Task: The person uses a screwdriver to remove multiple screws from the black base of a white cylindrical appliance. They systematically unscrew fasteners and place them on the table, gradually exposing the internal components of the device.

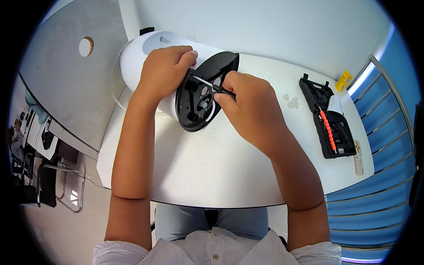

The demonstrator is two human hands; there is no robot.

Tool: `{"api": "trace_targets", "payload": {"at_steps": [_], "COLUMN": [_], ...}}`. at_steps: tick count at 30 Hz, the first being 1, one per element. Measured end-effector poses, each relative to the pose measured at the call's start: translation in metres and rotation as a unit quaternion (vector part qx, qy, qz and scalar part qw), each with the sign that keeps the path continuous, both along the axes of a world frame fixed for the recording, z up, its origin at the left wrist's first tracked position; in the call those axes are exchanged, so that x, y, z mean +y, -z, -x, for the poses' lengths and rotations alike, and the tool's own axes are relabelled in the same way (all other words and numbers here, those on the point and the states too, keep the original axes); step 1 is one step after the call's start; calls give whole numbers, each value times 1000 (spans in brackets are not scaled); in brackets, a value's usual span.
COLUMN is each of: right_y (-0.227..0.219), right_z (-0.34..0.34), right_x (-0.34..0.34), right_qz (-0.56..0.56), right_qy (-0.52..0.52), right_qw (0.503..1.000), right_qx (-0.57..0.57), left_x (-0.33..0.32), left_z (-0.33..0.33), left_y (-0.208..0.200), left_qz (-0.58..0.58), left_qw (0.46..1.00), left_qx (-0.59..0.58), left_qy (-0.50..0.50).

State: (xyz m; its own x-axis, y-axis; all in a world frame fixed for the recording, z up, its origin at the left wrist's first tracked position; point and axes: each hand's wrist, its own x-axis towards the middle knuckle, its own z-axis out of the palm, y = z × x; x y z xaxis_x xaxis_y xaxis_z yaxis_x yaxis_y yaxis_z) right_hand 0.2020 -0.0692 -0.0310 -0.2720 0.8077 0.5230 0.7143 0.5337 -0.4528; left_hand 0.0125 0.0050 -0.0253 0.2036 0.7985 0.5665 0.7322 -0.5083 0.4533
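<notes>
A white rounded appliance (131, 64) lies on its side on the table, its black oval base (187, 115) turned toward me. My left hand (165, 70) bends over the body by the base rim and holds it, its fingertips partly hidden. In my right hand (254, 104) is a screwdriver (226, 92), pinched by its black handle. Its metal shaft slants up and left across the base. The tip is at a recess near the rim by my left hand; whether it sits in a screw I cannot tell. A white cord shows against the base's lower right.
At the right of the white table (216, 172) lies an opened black tool case (324, 152) with an orange flexible shaft (327, 130). Near it are a remote control (358, 160), a yellow packet (343, 81) and several small translucent pieces (292, 104). A metal railing (393, 123) stands beyond.
</notes>
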Motion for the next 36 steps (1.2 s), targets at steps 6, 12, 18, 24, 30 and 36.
{"api": "trace_targets", "payload": {"at_steps": [6, 12, 18, 24, 30, 36], "right_y": [-9, 10, 11, 6, -10, 12], "right_z": [-12, 4, 10, -2, -20, 2], "right_x": [16, 0, -7, 8, 26, 9], "right_qz": [265, -142, -180, -6, 360, -145], "right_qy": [-50, 82, 75, -13, -112, 69], "right_qw": [950, 982, 976, 999, 898, 983], "right_qx": [155, -90, -98, 32, 225, -94], "left_x": [-4, -3, 0, 1, -2, 0], "left_z": [-2, 0, -2, -3, -1, -2], "left_y": [-5, -4, 1, 2, -3, -2], "left_qz": [31, 16, -9, -26, 19, 21], "left_qw": [999, 1000, 1000, 1000, 1000, 1000], "left_qx": [11, 19, 2, -1, 12, 16], "left_qy": [-4, -5, -1, 2, 0, -6]}}
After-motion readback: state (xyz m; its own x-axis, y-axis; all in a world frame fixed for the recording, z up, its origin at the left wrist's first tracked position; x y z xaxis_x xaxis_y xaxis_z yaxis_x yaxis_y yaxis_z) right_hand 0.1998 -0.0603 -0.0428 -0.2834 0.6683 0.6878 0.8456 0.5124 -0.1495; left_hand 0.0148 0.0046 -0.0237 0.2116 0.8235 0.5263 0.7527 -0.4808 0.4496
